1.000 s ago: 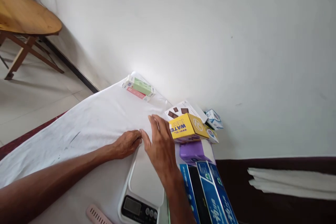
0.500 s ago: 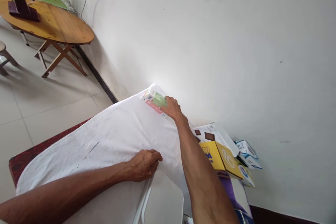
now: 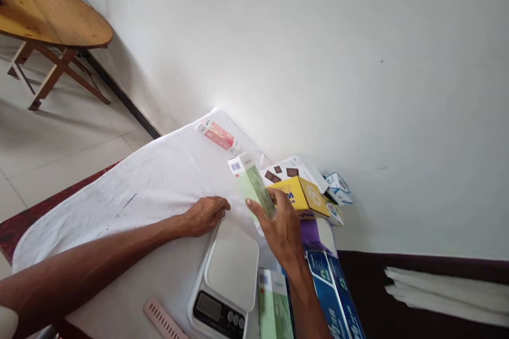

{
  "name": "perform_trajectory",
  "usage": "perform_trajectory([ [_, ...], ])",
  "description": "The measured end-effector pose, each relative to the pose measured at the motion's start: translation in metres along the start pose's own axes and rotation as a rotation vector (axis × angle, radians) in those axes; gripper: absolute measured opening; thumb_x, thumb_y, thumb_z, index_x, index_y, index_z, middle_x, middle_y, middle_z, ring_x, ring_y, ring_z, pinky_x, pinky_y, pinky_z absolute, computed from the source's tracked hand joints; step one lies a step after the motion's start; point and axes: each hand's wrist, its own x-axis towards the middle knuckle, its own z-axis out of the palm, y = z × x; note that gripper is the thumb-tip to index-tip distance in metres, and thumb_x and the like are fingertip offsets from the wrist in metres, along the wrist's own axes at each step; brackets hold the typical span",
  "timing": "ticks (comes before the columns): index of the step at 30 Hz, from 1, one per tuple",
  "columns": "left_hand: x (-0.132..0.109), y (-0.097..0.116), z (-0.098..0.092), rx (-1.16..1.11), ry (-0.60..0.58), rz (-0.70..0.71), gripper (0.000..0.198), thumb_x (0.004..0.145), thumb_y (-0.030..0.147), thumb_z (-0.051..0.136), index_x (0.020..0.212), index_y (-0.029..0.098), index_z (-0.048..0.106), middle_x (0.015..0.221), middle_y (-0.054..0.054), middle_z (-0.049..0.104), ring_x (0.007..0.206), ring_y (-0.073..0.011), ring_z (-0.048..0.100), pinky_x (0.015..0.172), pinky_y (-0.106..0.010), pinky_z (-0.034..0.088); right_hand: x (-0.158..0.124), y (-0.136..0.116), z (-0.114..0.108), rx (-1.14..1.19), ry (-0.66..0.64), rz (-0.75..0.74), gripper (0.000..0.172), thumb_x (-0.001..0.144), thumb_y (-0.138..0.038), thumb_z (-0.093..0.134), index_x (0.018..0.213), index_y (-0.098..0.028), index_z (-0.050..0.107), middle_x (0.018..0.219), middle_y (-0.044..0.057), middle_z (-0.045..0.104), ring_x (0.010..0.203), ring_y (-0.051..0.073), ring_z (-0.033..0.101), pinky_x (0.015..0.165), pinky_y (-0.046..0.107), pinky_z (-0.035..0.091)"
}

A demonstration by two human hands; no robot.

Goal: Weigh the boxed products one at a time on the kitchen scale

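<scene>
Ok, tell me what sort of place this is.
Probably a plain room in a home or small shop: a digital scale on a cloth-covered table, a green box in the right hand beside more small boxes, and a wooden table on a tiled floor.

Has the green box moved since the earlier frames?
Yes. It left the red box at the far table corner and is now in the right hand, the green box close to the kitchen scale.

I see a slim pale-green box with a white barcoded end. It's tilted, gripped in my right hand.
</scene>
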Motion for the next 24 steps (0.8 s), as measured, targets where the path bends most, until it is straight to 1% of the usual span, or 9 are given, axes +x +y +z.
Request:
perform_trajectory([
  [2,0.001,0.000,-0.001,-0.013,-0.007,-0.022,0.029,0.091,0.010,0.044,0.108,0.016,0.066,0.099,-0.008,0.073,0.088,-0.0208,0.069,0.085,-0.032,0.052,-0.051,0.001,-0.016,0.037,0.040,0.069,0.056,0.089,-0.065,0.059,0.119,-0.018,0.059,0.115,0.013,0.068,0.107,0.030,0.063,0.092,0.044,0.050],
  [4,0.001,0.000,-0.002,-0.024,-0.015,-0.044,0.030,0.090,0.010,0.043,0.107,0.017,0.066,0.094,-0.006,0.073,0.081,-0.0187,0.067,0.080,-0.030,0.052,-0.096,0.000,-0.024,0.019,0.041,0.133,0.055,0.091,-0.064,0.059,0.123,-0.019,0.059,0.117,0.013,0.067,0.108,0.030,0.063,0.092,0.044,0.051],
  [6,0.001,0.000,-0.003,-0.029,-0.023,-0.062,0.030,0.091,0.012,0.042,0.108,0.017,0.066,0.091,-0.005,0.073,0.077,-0.0173,0.066,0.077,-0.029,0.052,-0.131,-0.002,-0.023,-0.010,0.023,0.162,0.052,0.094,-0.059,0.059,0.127,-0.019,0.056,0.118,0.012,0.066,0.108,0.029,0.063,0.091,0.044,0.052],
  [9,0.002,0.001,-0.004,-0.031,-0.032,-0.076,0.030,0.092,0.017,0.041,0.110,0.017,0.066,0.092,-0.005,0.073,0.076,-0.0168,0.066,0.074,-0.028,0.052,-0.162,-0.008,-0.009,-0.018,0.014,0.138,0.045,0.097,-0.051,0.059,0.129,-0.020,0.054,0.115,0.011,0.064,0.107,0.028,0.062,0.090,0.043,0.053],
  [14,0.004,0.005,-0.008,0.005,-0.039,-0.054,0.030,0.092,0.023,0.042,0.109,0.016,0.066,0.090,-0.005,0.073,0.075,-0.0175,0.066,0.074,-0.029,0.052,-0.174,-0.019,0.016,-0.009,0.035,0.096,0.042,0.100,-0.042,0.056,0.135,-0.021,0.047,0.119,0.013,0.062,0.114,0.030,0.059,0.094,0.046,0.054],
  [16,0.004,0.007,-0.009,0.003,-0.048,-0.045,0.030,0.093,0.025,0.043,0.109,0.015,0.066,0.090,-0.005,0.074,0.075,-0.0172,0.066,0.073,-0.028,0.052,-0.175,-0.021,0.015,-0.037,0.022,0.089,0.052,0.099,-0.044,0.058,0.141,-0.020,0.043,0.126,0.015,0.060,0.119,0.032,0.056,0.097,0.050,0.053],
  [18,0.004,0.007,-0.010,-0.014,-0.045,-0.049,0.030,0.093,0.026,0.042,0.108,0.015,0.066,0.089,-0.005,0.073,0.073,-0.0166,0.066,0.071,-0.028,0.052,-0.174,-0.022,0.009,-0.066,0.011,0.095,0.067,0.096,-0.050,0.062,0.149,-0.018,0.037,0.135,0.018,0.057,0.125,0.035,0.053,0.100,0.055,0.051],
  [20,0.004,0.007,-0.010,-0.033,-0.040,-0.054,0.030,0.093,0.026,0.042,0.108,0.015,0.066,0.088,-0.005,0.073,0.071,-0.0161,0.066,0.069,-0.027,0.052,-0.174,-0.022,0.001,-0.074,0.037,0.109,0.076,0.094,-0.055,0.063,0.153,-0.018,0.033,0.140,0.019,0.055,0.128,0.036,0.052,0.102,0.056,0.050],
  [24,0.004,0.006,-0.009,-0.047,-0.043,-0.056,0.030,0.094,0.028,0.042,0.107,0.015,0.066,0.087,-0.004,0.073,0.071,-0.0160,0.066,0.068,-0.026,0.053,-0.172,-0.023,0.000,-0.058,0.061,0.080,0.066,0.097,-0.053,0.059,0.150,-0.020,0.040,0.139,0.017,0.058,0.128,0.033,0.054,0.102,0.053,0.051],
])
